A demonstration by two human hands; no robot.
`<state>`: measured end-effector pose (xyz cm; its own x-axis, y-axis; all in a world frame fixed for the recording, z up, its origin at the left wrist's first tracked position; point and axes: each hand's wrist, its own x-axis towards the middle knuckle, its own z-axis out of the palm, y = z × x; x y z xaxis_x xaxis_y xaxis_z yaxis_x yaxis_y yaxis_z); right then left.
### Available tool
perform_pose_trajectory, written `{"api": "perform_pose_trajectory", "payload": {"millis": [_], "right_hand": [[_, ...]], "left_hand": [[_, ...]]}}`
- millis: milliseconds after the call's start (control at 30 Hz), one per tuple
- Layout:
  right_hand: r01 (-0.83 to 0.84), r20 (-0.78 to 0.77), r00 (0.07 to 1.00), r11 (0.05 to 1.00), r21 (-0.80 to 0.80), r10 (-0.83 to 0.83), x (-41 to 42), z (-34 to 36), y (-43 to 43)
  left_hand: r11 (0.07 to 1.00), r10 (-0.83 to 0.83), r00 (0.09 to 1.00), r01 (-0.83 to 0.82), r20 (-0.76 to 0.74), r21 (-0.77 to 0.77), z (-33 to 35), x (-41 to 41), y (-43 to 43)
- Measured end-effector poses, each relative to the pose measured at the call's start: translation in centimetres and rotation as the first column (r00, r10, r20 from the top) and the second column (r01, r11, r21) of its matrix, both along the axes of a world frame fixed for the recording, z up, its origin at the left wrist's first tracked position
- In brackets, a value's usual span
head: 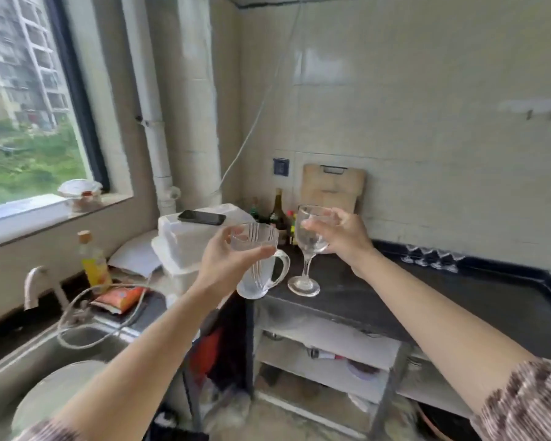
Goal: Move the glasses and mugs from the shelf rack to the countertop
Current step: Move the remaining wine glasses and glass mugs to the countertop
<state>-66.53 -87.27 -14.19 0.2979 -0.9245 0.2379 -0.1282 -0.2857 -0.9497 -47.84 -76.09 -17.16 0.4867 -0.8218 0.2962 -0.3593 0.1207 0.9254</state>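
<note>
Currently in the left hand: the left hand (226, 262) is gripping the glass mug (261, 265) just below its rim, with the thumb curling over the near side and the fingers wrapping round the far side
Glass mug: it is hanging upright, ribbed and clear, with its handle pointing right toward the wine glass (310, 240); its base is sitting at the left edge of the countertop (427, 297), and I cannot tell whether it is touching
Right hand: the right hand (341, 237) is holding the wine glass by the bowl, with the fingers curling round the far side and the thumb pressing on the near side
Wine glass: it is standing upright just beside the mug, apart from it; its foot is sitting on or just above the countertop's front left corner, contact unclear
Countertop: a row of small stemmed glasses (433, 257) is standing at the back by the wall, well apart from both hands
Back corner: a cutting board (333, 186) is leaning against the tiles, with bottles (277, 211) clustering in front of it
Left of the countertop: a phone (201, 217) is lying on a white lidded box (188, 240)
Sink side: a yellow bottle (93, 265) is standing near the faucet (35, 284), beside the sink (29, 370)
Below: open shelves (325, 345) are holding small items, too blurred to name
</note>
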Motion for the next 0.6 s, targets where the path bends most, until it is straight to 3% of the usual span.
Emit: {"api": "perform_pose_trajectory", "payload": {"millis": [133,300,600], "right_hand": [[0.128,-0.119,0.985,0.992,-0.014,-0.129,-6.3,-1.7,-6.8],[0.253,-0.141,0.960,0.966,0.050,-0.244,-12.4,-4.0,-16.1],[0.471,-0.175,0.879,0.864,0.178,-0.443,-21.2,-9.0,-27.7]], "left_hand": [[0.986,-0.167,0.986,0.167,-0.010,0.020,-2.0,-4.7,-9.6],[0.937,-0.337,0.941,0.338,-0.032,0.084,-4.7,-10.0,-21.7],[0.838,-0.503,0.863,0.498,-0.037,0.224,-9.9,-18.9,-38.1]]}}
